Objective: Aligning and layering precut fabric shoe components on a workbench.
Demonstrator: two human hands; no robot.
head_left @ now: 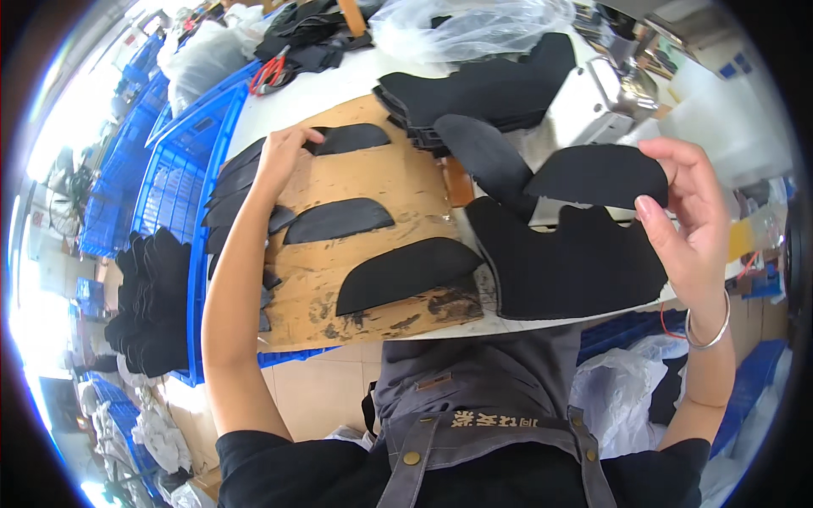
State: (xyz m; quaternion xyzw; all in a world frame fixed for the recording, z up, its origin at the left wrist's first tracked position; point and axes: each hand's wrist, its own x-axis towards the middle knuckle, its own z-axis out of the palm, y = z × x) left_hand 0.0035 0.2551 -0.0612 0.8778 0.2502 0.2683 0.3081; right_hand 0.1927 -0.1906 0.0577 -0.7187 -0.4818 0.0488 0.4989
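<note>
My right hand (690,212) pinches a black half-moon fabric piece (597,175) by its right end, thumb below and fingers above, holding it over the table. My left hand (288,157) is at the far left of a brown board, its fingers closed at the left end of another black half-moon piece (354,138); part of the grip is hidden. Two more such pieces, a smaller one (340,221) and a larger one (408,273), lie nearer on the board. Beneath the held piece are a wavy-edged black panel stack (576,267) and a long curved black piece (483,157).
The brown board (406,182) lies on a white table. Blue crates (182,182) stand at the left, beside overlapping black pieces (233,190). Farther back are a black panel stack (483,89), red-handled scissors (268,76), clear plastic (466,30) and a white-and-metal machine (601,97).
</note>
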